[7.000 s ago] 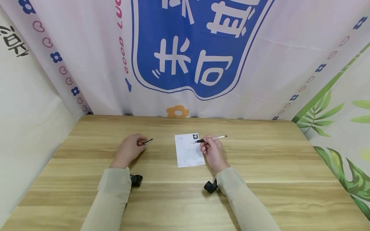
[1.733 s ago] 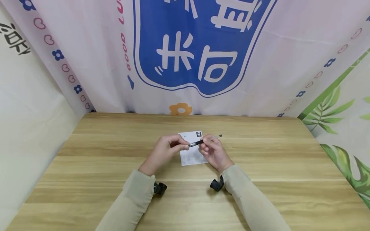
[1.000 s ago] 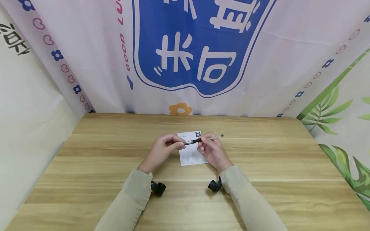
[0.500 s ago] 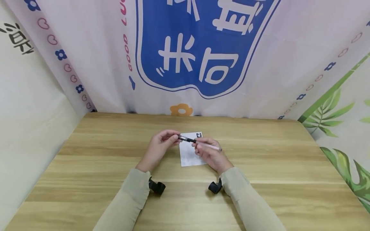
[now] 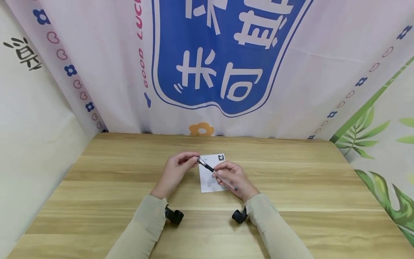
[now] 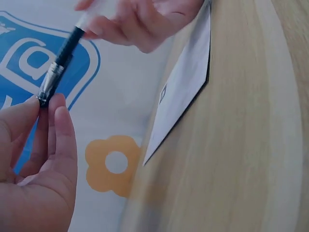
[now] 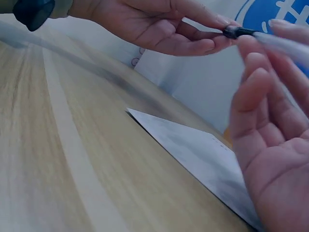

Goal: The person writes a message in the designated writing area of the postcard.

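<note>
Above a white card (image 5: 210, 181), both hands hold one slim pen (image 5: 209, 168) with a black grip and a clear barrel. My left hand (image 5: 171, 174) pinches the pen cap (image 6: 50, 79), which has a silver clip, between thumb and fingertips. The cap sits over the writing end, in line with the barrel. My right hand (image 5: 234, 178) holds the barrel with thumb and fingers, and the rear end points down to the right. In the right wrist view, the right fingers (image 7: 258, 92) hide part of the pen.
The card bears a small dark printed square in its top right corner and lies flat on the wooden table (image 5: 129, 223). A printed curtain (image 5: 123, 72) hangs behind the table's back edge. Black wrist cameras (image 5: 174, 217) are on both wrists.
Seven seconds ago the left hand held the cap well apart on the left. It came to the pen's tip. Since one second ago, the pen's rear end has swung down towards me.
</note>
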### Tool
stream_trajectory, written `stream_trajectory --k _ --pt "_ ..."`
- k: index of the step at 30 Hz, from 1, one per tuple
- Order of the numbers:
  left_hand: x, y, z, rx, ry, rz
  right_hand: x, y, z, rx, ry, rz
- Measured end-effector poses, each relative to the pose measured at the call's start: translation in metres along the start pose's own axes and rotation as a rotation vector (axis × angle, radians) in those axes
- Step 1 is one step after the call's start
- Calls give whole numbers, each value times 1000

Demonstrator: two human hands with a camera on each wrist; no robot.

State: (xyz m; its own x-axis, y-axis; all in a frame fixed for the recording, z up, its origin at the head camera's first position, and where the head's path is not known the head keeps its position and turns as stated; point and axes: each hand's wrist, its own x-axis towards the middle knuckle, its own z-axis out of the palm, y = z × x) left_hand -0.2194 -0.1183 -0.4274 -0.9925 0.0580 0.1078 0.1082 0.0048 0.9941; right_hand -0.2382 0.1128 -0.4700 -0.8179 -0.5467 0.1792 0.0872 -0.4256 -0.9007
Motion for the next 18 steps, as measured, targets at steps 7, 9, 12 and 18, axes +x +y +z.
stream_trajectory --k 7,9,12,18 --pt "-3 8 3 52 -22 8 1 0 -3 -125 -12 23" --pt "-3 8 3 53 -31 -1 0 0 -3 -151 -1 29" --pt "-3 7 3 49 -39 -24 -2 0 -6 -198 12 38" --pt "-3 5 2 35 -47 -76 -6 -5 -16 -231 92 2"
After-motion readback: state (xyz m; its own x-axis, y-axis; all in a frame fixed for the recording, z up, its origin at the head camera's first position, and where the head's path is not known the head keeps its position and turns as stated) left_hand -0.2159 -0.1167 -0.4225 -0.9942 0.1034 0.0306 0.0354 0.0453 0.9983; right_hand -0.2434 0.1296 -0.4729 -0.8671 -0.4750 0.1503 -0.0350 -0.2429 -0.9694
